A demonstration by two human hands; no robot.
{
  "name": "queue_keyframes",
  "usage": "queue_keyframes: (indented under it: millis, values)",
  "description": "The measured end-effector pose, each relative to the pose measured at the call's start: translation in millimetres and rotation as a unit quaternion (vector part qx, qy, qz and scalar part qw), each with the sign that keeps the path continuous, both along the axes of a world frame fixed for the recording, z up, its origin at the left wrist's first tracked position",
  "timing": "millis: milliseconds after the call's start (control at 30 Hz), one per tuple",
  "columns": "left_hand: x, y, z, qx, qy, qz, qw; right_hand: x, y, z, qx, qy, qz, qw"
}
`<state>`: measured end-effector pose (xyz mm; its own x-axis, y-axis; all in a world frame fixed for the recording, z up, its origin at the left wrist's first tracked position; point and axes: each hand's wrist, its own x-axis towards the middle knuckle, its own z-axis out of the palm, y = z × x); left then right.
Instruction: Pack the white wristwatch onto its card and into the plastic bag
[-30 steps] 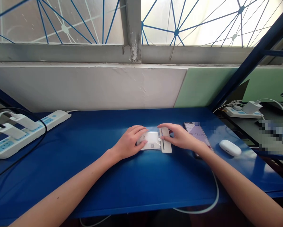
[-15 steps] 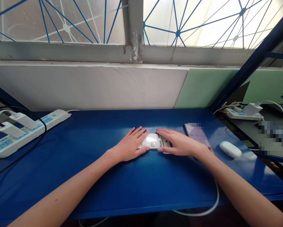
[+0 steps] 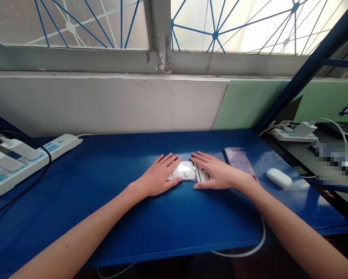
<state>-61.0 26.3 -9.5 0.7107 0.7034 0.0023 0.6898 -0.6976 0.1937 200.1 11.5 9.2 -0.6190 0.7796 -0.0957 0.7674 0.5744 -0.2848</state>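
A small white packet in clear, shiny plastic [image 3: 186,171] lies flat on the blue desk [image 3: 150,232]. My left hand [image 3: 161,175] rests palm down over its left end, fingers stretched and slightly apart. Just right of the packet is a flat white piece with dark marks [image 3: 202,174], mostly hidden under my right hand [image 3: 216,170]. That hand also lies palm down, with its thumb held away from the fingers. Packet and marked piece lie side by side; I cannot tell whether they are joined.
Beyond my right wrist lies a phone [image 3: 240,161] showing a running timer. A white earbud case [image 3: 279,178] sits right of it. On the left is a power strip [image 3: 63,144] with white plugs and a black cable [image 3: 42,174]. A white cable [image 3: 249,252] hangs at the front edge.
The view has shifted slightly, moving everything a little left and up. My right hand's thumb has spread a bit wider, showing more of the marked piece. My left hand stays on the packet.
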Motion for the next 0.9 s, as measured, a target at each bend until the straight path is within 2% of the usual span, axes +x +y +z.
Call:
queue_keyframes:
  millis: [667, 900]
  values:
    - [-0.8, 1.0, -5.3, 0.018, -0.018, -0.002, 1.0, 4.2, 0.8, -1.7, 0.008, 0.018, -0.012, 1.0]
    - [-0.5, 0.8, -5.0, 0.017, -0.02, 0.0, 1.0, 1.0, -0.1, 1.0, 0.005, -0.003, -0.013, 1.0]
